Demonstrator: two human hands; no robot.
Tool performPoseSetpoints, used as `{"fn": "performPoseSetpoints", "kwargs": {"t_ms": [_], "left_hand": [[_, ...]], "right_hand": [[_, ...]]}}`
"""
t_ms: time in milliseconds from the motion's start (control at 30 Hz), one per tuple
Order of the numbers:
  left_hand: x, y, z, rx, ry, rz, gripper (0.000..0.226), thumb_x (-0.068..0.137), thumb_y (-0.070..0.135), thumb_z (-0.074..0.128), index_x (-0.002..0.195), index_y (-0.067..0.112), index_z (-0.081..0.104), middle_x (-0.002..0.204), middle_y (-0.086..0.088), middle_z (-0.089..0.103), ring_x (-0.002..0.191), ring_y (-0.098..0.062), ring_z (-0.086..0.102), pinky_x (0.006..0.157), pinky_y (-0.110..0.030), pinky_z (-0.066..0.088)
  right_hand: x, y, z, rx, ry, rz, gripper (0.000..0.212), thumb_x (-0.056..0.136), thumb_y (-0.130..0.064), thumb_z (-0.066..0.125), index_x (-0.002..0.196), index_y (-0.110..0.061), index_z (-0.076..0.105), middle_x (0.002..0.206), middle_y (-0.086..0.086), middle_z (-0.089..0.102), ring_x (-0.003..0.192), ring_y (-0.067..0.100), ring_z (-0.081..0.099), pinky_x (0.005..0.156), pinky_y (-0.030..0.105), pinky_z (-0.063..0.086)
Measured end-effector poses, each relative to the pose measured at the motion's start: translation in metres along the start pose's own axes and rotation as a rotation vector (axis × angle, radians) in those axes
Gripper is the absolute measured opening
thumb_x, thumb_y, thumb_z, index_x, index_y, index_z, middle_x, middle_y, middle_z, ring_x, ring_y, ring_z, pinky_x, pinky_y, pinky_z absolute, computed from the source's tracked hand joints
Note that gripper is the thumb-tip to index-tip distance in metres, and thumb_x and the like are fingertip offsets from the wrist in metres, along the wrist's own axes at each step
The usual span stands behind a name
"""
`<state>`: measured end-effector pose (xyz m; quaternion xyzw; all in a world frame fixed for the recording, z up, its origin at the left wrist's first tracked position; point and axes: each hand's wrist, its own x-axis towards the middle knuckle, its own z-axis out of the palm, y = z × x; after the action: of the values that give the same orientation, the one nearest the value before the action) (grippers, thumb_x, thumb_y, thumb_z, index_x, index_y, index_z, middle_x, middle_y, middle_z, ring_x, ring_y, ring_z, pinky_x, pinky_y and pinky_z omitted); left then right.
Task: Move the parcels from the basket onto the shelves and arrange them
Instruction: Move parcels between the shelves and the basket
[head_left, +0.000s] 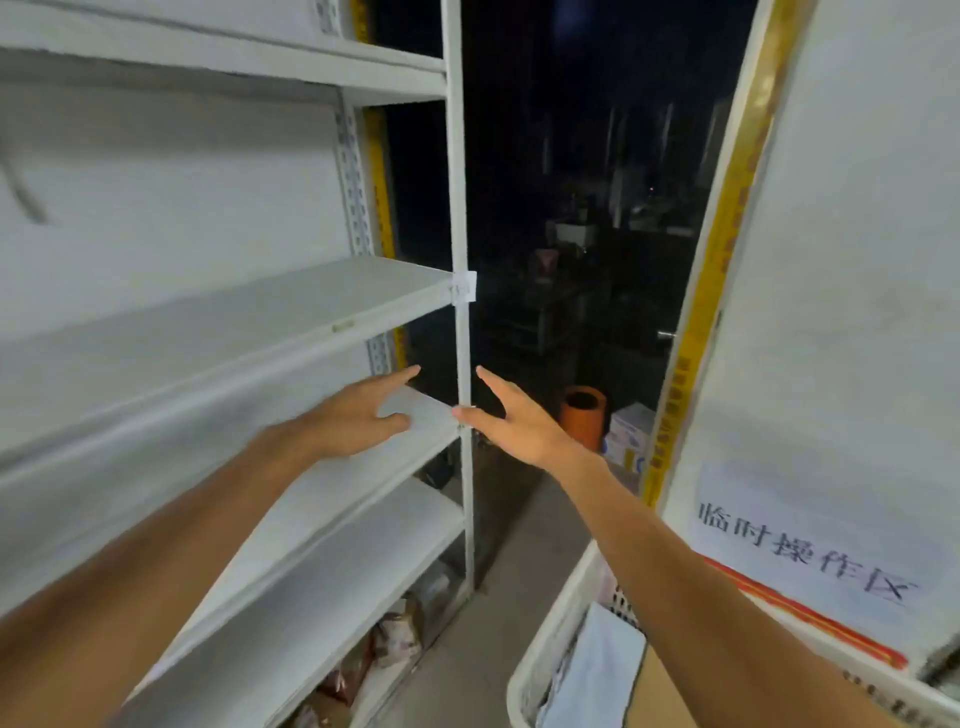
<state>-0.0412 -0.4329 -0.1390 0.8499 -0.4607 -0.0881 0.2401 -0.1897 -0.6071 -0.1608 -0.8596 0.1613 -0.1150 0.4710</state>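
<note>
Together outstretched, both hands empty, left hand (358, 415) over shelves (291, 306), right hand (511, 423) splayed beside.

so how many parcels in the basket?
2 visible: a white soft parcel in the basket, a brown carton beside it under the right forearm; more may be hidden.

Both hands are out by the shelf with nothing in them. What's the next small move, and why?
Probably bring the right hand down to the basket and take the white parcel. It and the left hand are open and empty, the shelf before them is bare, and the basket lies under the right forearm.
</note>
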Motion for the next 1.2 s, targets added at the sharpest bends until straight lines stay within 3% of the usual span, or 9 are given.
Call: {"fn": "performPoseSetpoints", "kwargs": {"t_ms": [167, 267, 333, 400, 500, 833, 933, 1133, 1200], "left_hand": [[-0.060, -0.032, -0.078, 0.025, 0.215, -0.178, 0.073, 0.089, 0.022, 0.066, 0.149, 0.027, 0.027, 0.152, 0.001, 0.035, 0.138, -0.019, 0.036, 0.114, -0.034, 0.028], [-0.108, -0.044, -0.114, 0.008, 0.363, -0.297, 0.070, 0.087, 0.021, 0.070, 0.146, 0.032, 0.033, 0.144, -0.002, 0.046, 0.128, -0.022, 0.048, 0.104, -0.031, 0.039], [-0.144, -0.048, -0.134, -0.031, 0.437, -0.362, 0.064, 0.088, 0.018, 0.067, 0.142, 0.033, 0.037, 0.138, -0.009, 0.052, 0.124, -0.023, 0.053, 0.103, -0.037, 0.043], [-0.183, -0.052, -0.147, -0.044, 0.488, -0.450, 0.060, 0.090, 0.016, 0.064, 0.140, 0.035, 0.038, 0.136, -0.013, 0.054, 0.121, -0.023, 0.055, 0.103, -0.040, 0.044], [-0.242, -0.054, -0.159, 0.009, 0.563, -0.595, 0.058, 0.091, 0.017, 0.064, 0.142, 0.031, 0.040, 0.137, -0.012, 0.052, 0.122, -0.025, 0.053, 0.101, -0.034, 0.042], [-0.403, -0.060, -0.187, 0.231, 0.701, -0.909, 0.052, 0.093, 0.024, 0.061, 0.142, 0.026, 0.043, 0.142, -0.004, 0.050, 0.126, -0.024, 0.051, 0.093, -0.023, 0.038], [-0.437, -0.073, -0.193, 0.246, 0.672, -0.936, 0.054, 0.094, 0.025, 0.059, 0.145, 0.028, 0.039, 0.147, 0.001, 0.044, 0.131, -0.021, 0.046, 0.101, -0.026, 0.037], [-0.491, -0.101, -0.217, 0.253, 0.767, -0.960, 0.054, 0.094, 0.021, 0.059, 0.144, 0.027, 0.039, 0.142, -0.006, 0.048, 0.122, -0.021, 0.050, 0.090, -0.023, 0.042], [-0.509, -0.107, -0.227, 0.256, 0.794, -0.969, 0.052, 0.093, 0.020, 0.059, 0.142, 0.027, 0.041, 0.143, -0.005, 0.048, 0.125, -0.023, 0.049, 0.084, -0.015, 0.043]], "right_hand": [[0.037, -0.074, 0.028, 0.030, -0.189, -0.216, 0.079, 0.088, -0.047, 0.065, 0.154, -0.032, 0.022, 0.160, -0.004, 0.021, 0.146, 0.018, 0.022, 0.113, 0.032, 0.024], [0.051, -0.114, 0.056, 0.082, -0.277, -0.332, 0.059, 0.096, -0.043, 0.055, 0.150, -0.028, 0.037, 0.157, -0.006, 0.030, 0.144, 0.013, 0.028, 0.114, 0.027, 0.027], [0.056, -0.140, 0.080, 0.111, -0.321, -0.403, 0.048, 0.101, -0.038, 0.048, 0.146, -0.023, 0.044, 0.153, -0.005, 0.040, 0.140, 0.012, 0.037, 0.109, 0.023, 0.030], [0.054, -0.164, 0.108, 0.102, -0.389, -0.452, 0.050, 0.100, -0.040, 0.049, 0.147, -0.023, 0.042, 0.153, -0.004, 0.039, 0.139, 0.013, 0.038, 0.107, 0.022, 0.031], [0.042, -0.196, 0.150, 0.049, -0.500, -0.566, 0.063, 0.095, -0.046, 0.055, 0.151, -0.025, 0.034, 0.157, -0.004, 0.032, 0.142, 0.017, 0.033, 0.104, 0.022, 0.028], [-0.012, -0.291, 0.266, 0.006, -0.735, -0.811, 0.072, 0.090, -0.038, 0.067, 0.151, -0.020, 0.033, 0.157, 0.002, 0.032, 0.141, 0.019, 0.035, 0.113, 0.030, 0.030], [-0.020, -0.314, 0.297, 0.017, -0.776, -0.842, 0.071, 0.089, -0.042, 0.066, 0.151, -0.026, 0.034, 0.156, -0.001, 0.034, 0.141, 0.017, 0.035, 0.110, 0.027, 0.032], [-0.019, -0.355, 0.350, 0.025, -0.810, -0.841, 0.069, 0.088, -0.048, 0.066, 0.148, -0.034, 0.035, 0.154, -0.008, 0.036, 0.139, 0.015, 0.037, 0.102, 0.026, 0.032], [-0.019, -0.369, 0.368, 0.032, -0.817, -0.839, 0.069, 0.088, -0.047, 0.066, 0.148, -0.034, 0.036, 0.154, -0.009, 0.036, 0.139, 0.017, 0.037, 0.102, 0.027, 0.033]]}}
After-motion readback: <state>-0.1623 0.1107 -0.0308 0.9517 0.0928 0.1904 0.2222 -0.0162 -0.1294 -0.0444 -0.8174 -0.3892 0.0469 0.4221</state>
